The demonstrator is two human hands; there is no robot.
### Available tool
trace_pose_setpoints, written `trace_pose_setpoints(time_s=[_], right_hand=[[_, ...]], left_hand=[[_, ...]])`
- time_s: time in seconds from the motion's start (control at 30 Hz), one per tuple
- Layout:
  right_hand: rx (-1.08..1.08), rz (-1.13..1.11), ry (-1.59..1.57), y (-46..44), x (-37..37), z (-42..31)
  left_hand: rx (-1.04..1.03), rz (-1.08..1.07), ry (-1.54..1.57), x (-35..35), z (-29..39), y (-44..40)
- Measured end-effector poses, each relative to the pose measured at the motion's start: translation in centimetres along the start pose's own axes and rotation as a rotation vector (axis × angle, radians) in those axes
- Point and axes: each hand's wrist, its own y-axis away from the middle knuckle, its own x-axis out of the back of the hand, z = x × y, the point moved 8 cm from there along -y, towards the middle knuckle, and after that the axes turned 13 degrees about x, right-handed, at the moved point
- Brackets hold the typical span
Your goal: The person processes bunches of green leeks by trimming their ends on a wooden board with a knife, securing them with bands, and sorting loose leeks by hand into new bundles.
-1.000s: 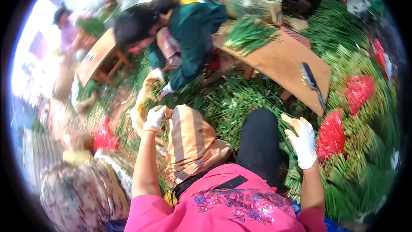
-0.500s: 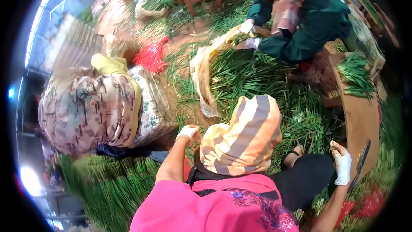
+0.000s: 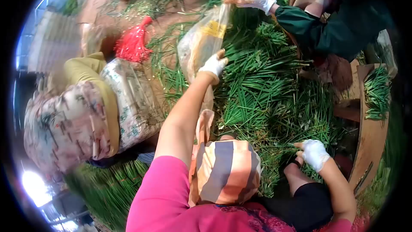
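Observation:
My left hand, in a white glove with bare fingertips, reaches forward with its fingers closed on the edge of a clear plastic bag with a yellow patch. The bag lies along the left side of a big heap of long green stalks, which look like scallions or chives. My right hand, gloved the same way, is low over the loose stalks near my foot. Its fingers are apart, and I see nothing in them. A striped cloth covers my lap.
Across the heap, a co-worker's gloved hands hold a clump of stalks. A wooden bench on the right bears a green bunch and a dark knife. Red ties lie on the floor; a person in a patterned top sits left.
My left hand has gone forward from beside my lap to the bag. My right hand has moved left, away from the bench. The co-worker's hands have lifted a clump, and the view has shifted.

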Motion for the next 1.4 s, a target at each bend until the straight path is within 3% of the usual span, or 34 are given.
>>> trace_pose_setpoints(time_s=[0.1, 0.13, 0.17, 0.23, 0.33, 0.37, 0.47, 0.5, 0.57, 0.6, 0.63, 0.77, 0.8, 0.9, 0.97, 1.03, 1.07, 1.13, 1.23, 1.27, 1.3, 1.33, 1.4], right_hand=[[0.048, -0.163, 0.040, -2.6, -3.2, -0.8], [0.073, -0.181, 0.011, -3.1, -4.8, -0.3], [0.102, -0.199, -0.018, -3.5, -5.9, 0.1], [0.081, -0.259, 0.012, -5.0, -5.7, 0.5], [0.074, -0.295, 0.074, -7.9, -5.5, 1.6], [0.080, -0.294, 0.116, -9.0, -5.7, 2.3], [0.094, -0.169, 0.107, -12.6, -4.4, 2.0], [0.124, -0.065, 0.068, -13.8, -4.5, 1.9], [0.125, -0.113, 0.022, -16.5, -3.3, 0.1], [0.144, -0.083, -0.016, -17.7, -3.9, -0.3], [0.160, -0.075, -0.035, -18.7, -3.5, -1.4], [0.155, -0.034, -0.069, -19.8, -2.9, -3.0], [0.142, -0.021, -0.089, -19.3, -2.8, -3.0], [0.112, 0.012, -0.147, -17.7, -4.1, -1.6], [0.080, -0.033, -0.119, -17.0, -5.0, -1.0], [0.077, -0.060, -0.112, -16.6, -6.8, -0.7], [0.072, -0.086, -0.108, -16.6, -7.3, -0.8], [0.068, -0.119, -0.106, -16.5, -8.6, -1.2], [0.060, -0.119, -0.089, -16.6, -9.1, -2.0], [0.079, -0.063, -0.104, -16.4, -9.1, -2.1], [0.075, -0.051, -0.113, -16.3, -8.9, -2.0], [0.068, -0.037, -0.121, -16.3, -8.7, -2.0], [0.043, -0.012, -0.136, -15.7, -8.4, -2.0]], left_hand=[[0.126, 0.123, 0.132, 1.3, 1.1, -4.2], [0.161, 0.226, 0.335, 2.4, -1.9, -8.0], [0.139, 0.392, 0.603, 4.0, 0.2, -5.9], [-0.031, 0.449, 0.738, 6.9, 0.0, -6.9], [0.044, 0.454, 0.940, 10.9, -2.1, -7.4], [0.128, 0.422, 0.818, 11.5, -2.0, -7.3], [-0.130, 0.393, 0.710, 10.6, 4.6, -3.5], [-0.236, 0.259, 0.744, 8.8, 7.2, -1.6], [-0.146, -0.156, 0.600, 2.6, 11.4, 0.6], [-0.118, -0.197, 0.650, 0.2, 11.2, 0.8], [-0.135, -0.169, 0.498, -0.9, 10.5, -0.8], [-0.035, 0.561, 0.606, 6.6, -0.1, -7.7], [0.097, 0.621, 0.441, 9.8, 0.4, -6.1], [0.079, 0.683, 0.383, 16.1, -2.4, -5.2], [0.327, 0.535, -0.103, 17.3, -4.8, -5.2], [0.135, 0.467, -0.576, 14.8, -3.0, -4.7], [0.214, 0.385, -0.581, 13.1, -4.1, -5.4], [-0.040, 0.223, -0.506, 8.7, -1.9, -5.3], [-0.105, 0.046, -0.545, 5.2, 0.2, -6.8], [-0.171, 0.223, -0.390, 6.2, -0.6, -7.6], [-0.157, 0.454, -0.427, 7.6, -0.7, -7.9], [0.021, 0.264, -0.730, 6.9, -3.0, -9.0], [0.319, 0.018, -0.961, 7.2, -4.9, -7.8]])
